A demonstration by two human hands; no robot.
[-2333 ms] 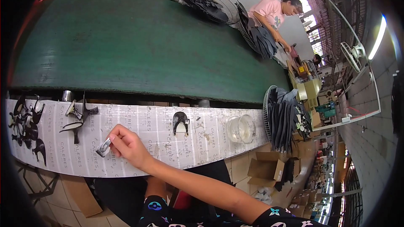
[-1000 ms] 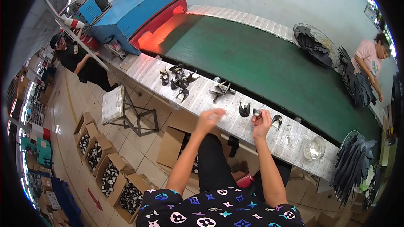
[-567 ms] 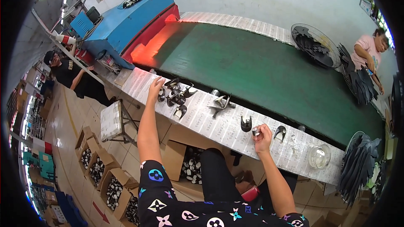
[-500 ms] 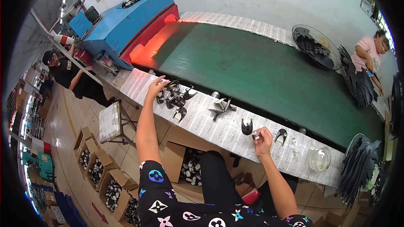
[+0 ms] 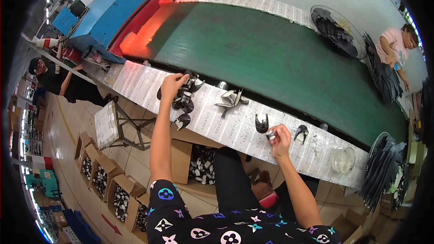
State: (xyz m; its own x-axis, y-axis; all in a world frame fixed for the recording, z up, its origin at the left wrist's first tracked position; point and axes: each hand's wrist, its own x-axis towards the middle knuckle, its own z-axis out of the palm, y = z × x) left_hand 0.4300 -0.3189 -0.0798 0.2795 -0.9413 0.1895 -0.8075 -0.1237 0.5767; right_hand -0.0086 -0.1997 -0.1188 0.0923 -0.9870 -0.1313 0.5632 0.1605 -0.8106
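Note:
My left hand (image 5: 172, 86) reaches over a pile of black curved pieces with pale linings (image 5: 183, 100) on the wrapped ledge; its fingers are closed at one black piece at the top of the pile. Between the fingertips of my right hand (image 5: 281, 141) is a small rounded dark and silvery piece (image 5: 271, 135). Just left of it a black U-shaped piece (image 5: 261, 124) stands on the ledge, and another black curved piece (image 5: 301, 133) lies to its right. Several dark and pale strips (image 5: 233, 102) lie overlapped between the pile and my right hand.
Beyond the wrapped ledge (image 5: 217, 129) runs a green conveyor belt (image 5: 253, 54) from a blue machine (image 5: 117, 11). A glass bowl (image 5: 343, 160) sits at the right, near dark cut pieces (image 5: 384, 171). Open cartons (image 5: 124, 185) stand below left. Two people are beyond, left and right.
My left hand has gone from spread fingers beside the pile to closed fingers over it. My right hand still holds the small piece. The view has shifted a little.

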